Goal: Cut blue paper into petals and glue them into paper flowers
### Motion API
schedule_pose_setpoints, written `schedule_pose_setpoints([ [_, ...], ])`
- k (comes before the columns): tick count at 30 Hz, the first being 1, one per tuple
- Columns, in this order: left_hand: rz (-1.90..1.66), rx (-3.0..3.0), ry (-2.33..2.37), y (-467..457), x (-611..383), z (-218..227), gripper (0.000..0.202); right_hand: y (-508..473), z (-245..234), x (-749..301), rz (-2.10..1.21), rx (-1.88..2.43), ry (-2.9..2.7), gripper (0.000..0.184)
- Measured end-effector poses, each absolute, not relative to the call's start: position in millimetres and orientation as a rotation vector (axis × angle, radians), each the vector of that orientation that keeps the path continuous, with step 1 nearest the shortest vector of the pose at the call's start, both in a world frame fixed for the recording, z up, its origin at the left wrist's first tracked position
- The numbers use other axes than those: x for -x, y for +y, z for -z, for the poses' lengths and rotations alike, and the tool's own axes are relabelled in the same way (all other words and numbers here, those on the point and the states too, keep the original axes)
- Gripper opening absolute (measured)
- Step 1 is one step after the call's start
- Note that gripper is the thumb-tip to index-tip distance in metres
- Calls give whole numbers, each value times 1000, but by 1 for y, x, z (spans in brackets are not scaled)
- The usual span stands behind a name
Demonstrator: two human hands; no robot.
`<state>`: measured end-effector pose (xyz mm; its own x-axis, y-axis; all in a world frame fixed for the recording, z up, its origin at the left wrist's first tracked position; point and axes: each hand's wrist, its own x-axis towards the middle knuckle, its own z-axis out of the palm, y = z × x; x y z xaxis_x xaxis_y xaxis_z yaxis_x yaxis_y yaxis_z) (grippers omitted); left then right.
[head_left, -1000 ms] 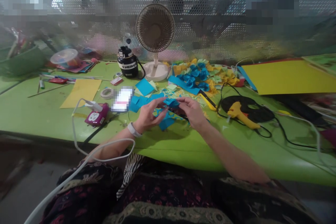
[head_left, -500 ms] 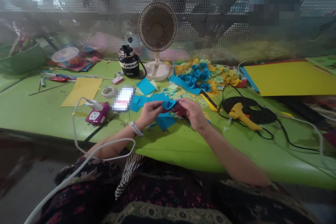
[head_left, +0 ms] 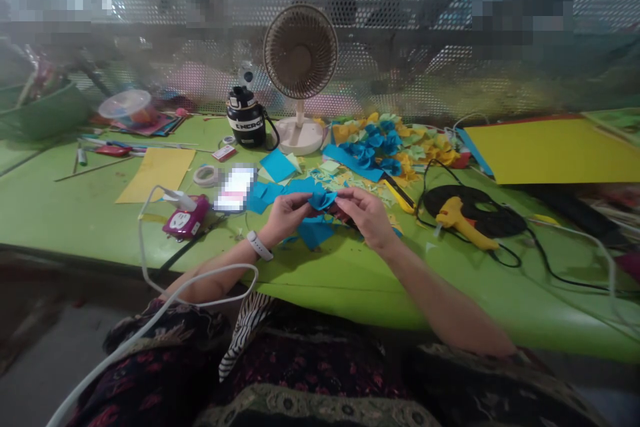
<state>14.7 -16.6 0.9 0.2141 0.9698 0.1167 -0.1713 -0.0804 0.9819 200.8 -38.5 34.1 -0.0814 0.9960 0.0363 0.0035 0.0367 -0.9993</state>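
Observation:
A small blue paper flower (head_left: 323, 201) with curled petals is held up between my two hands over the green table. My left hand (head_left: 287, 215), with a white band at the wrist, pinches its left edge between thumb and fingers. On the opposite side my right hand (head_left: 367, 217) grips the right petal with thumb and forefinger. Beneath the hands lie blue paper pieces (head_left: 316, 233), partly covered by them. Behind is a heap of finished-looking blue paper flowers (head_left: 375, 143) among yellow and pale green ones, with small paper scraps (head_left: 333, 177) strewn in front.
Right of my hands lie a yellow cutter knife (head_left: 400, 195) and a yellow glue gun (head_left: 465, 223) with its cord. To the left are a phone (head_left: 235, 188), a purple power socket (head_left: 185, 217) and a looping white cable (head_left: 200, 275). A fan (head_left: 300, 137) and black bottle (head_left: 246, 121) stand behind.
My right thumb and forefinger have shifted slightly on the flower's right petal, closing in on its edge. The left hand stays nearly still.

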Motion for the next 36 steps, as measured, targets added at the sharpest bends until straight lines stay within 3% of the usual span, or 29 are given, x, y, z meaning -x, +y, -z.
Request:
schedule_pose_setpoints([
  [12, -1262, -1470, 912, -15, -12, 11, 37, -35, -27, -202, -1206, 1184, -1353, 29],
  [20, -1283, -1855, 1062, -17, -6, 12, 28, -43, -28, -201, -647, 1297, -1759, 27],
  [25, -1304, -1903, 1084, -18, -7, 10, 23, -41, -26, -202, -644, 1276, -1811, 29],
  [33, -1300, -1935, 1078, -19, -9, 14, 22, -40, -22, -202, -593, 1250, -1861, 26],
  [36, -1242, -1930, 962, -24, -8, 6, 33, -37, -20, -206, -506, 1225, -1895, 25],
])
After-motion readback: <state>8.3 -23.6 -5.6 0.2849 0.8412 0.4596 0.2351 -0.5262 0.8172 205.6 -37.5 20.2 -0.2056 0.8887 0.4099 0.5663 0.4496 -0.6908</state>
